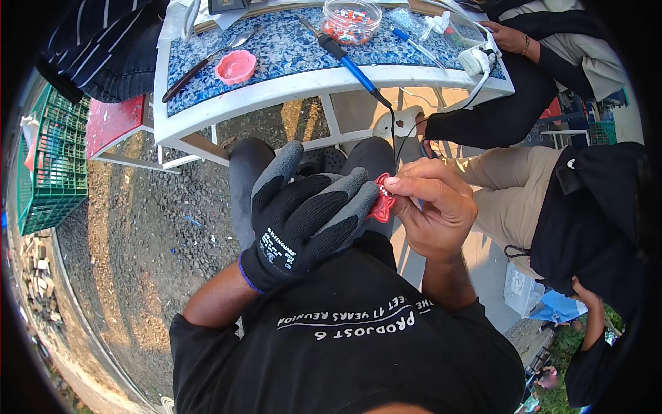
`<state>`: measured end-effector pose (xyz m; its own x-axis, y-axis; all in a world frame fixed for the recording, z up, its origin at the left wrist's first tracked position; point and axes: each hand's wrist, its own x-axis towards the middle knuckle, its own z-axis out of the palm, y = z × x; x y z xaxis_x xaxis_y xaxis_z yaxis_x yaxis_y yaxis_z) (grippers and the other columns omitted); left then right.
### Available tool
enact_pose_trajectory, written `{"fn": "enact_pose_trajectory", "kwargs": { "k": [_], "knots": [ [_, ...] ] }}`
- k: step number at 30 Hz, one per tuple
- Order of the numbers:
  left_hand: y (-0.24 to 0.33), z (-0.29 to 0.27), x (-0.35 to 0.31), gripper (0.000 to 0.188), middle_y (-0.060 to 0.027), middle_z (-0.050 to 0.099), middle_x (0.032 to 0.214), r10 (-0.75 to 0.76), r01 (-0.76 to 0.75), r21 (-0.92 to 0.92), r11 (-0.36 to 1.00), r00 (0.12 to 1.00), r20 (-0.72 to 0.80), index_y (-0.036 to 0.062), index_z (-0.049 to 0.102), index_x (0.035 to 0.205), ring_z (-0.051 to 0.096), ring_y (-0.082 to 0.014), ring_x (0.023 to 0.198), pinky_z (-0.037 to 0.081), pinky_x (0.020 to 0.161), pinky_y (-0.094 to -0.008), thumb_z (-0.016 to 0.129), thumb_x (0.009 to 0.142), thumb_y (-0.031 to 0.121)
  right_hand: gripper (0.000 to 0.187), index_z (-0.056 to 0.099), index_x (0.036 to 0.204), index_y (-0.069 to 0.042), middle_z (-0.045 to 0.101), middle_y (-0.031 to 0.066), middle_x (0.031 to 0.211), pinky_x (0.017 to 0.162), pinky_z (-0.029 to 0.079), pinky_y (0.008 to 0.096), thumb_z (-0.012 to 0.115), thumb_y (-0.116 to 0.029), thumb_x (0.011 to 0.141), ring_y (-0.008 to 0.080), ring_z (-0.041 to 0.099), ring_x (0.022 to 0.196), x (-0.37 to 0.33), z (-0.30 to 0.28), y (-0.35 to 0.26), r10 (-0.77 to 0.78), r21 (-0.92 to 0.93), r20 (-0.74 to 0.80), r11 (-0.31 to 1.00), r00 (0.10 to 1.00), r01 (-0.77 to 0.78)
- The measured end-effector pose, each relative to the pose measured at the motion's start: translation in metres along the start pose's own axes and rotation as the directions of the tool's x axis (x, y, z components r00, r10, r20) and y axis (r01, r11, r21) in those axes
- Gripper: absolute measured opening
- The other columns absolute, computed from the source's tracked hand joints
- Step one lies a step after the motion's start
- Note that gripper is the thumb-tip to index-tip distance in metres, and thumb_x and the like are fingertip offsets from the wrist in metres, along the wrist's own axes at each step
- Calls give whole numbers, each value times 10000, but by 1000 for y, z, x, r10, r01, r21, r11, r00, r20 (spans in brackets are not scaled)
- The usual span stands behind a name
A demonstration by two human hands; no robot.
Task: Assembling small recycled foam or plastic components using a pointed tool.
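Around your feet and off to the left spread grey gravel ground, streaked with sunlight. Ahead of you stood the worktop, its surface mottled blue and white inside a white frame. At its left end you had a person in dark striped clothing; by its right end was a co-worker whose hand lay at the edge. Another person, in a black top and beige trousers, was at your right. A green plastic crate sat far to the left, near a red-topped bench.

Over your lap, your left hand wore a black and grey knit glove, its outer finger pointing ahead and other fingertips reaching the red piece; I could not tell whether it was clamped there. Your right hand was bare, thumb and finger together, pinching that same piece from the other side.

On the worktop, a blue-handled soldering iron lay with its handle past the near edge and its tip beside a clear round tub of red, orange and white bits. A long, dark-handled tool lay at the left, beside a pink scalloped dish. A blue and white pen rested right of the tub.

Between your two hands was the small red piece, wavy-edged, with a row of whitish dots.
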<state>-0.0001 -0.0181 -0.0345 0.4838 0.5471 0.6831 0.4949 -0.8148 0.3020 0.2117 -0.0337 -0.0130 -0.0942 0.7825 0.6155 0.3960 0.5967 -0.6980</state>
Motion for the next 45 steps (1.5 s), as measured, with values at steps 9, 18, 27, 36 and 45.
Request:
{"fn": "enact_pose_trajectory", "kwargs": {
  "k": [9, 18, 27, 36, 45],
  "knots": [
    [-1, -8, -4, 465, -125, 673, 1322, -362, 450, -636, 627, 891, 273, 24, 624, 1362, 673, -232, 1144, 430, 1115, -466, 707, 934, 185, 252, 749, 928, -9, 668, 67, 846, 611, 536, 303, 855, 43, 706, 199, 651, 701, 1, -1, 11, -156, -56, 51, 986, 986, 159],
    [16, -20, 12, 353, -65, 726, 1035, -555, 709, -665, -235, 464, 691, -44, 608, 1317, 663, -82, 838, 549, 749, -222, 661, 1019, 137, 327, 756, 989, 21, 687, 106, 885, 652, 570, 329, 773, 133, 682, 254, 684, 758, -5, 10, 22, -282, -7, 53, 959, 958, 283],
    [21, -16, 14, 315, -65, 730, 995, -639, 660, -727, -188, 480, 601, -52, 652, 1258, 654, -76, 810, 557, 708, -225, 679, 1008, 138, 306, 749, 1027, 41, 726, 158, 965, 703, 579, 318, 710, 116, 733, 251, 719, 816, -4, 5, 7, -3, 217, 90, 976, 996, -16],
    [22, -15, 11, 285, -14, 719, 911, -697, 752, -657, 56, 501, 513, 3, 689, 1237, 573, -13, 687, 451, 572, -190, 701, 987, 138, 273, 770, 973, -15, 741, 106, 914, 676, 595, 295, 797, 75, 718, 220, 739, 794, -2, 6, 10, -9, 37, 145, 999, 989, 3],
    [17, -4, 0, 279, -16, 720, 872, -721, 698, -706, 121, 550, 421, 5, 695, 1215, 585, -16, 709, 462, 583, -200, 715, 970, 135, 253, 744, 940, -13, 721, 101, 898, 628, 555, 338, 822, 56, 710, 258, 705, 749, 8, 6, 3, -119, -157, 251, 974, 961, 161]
  ]
}}
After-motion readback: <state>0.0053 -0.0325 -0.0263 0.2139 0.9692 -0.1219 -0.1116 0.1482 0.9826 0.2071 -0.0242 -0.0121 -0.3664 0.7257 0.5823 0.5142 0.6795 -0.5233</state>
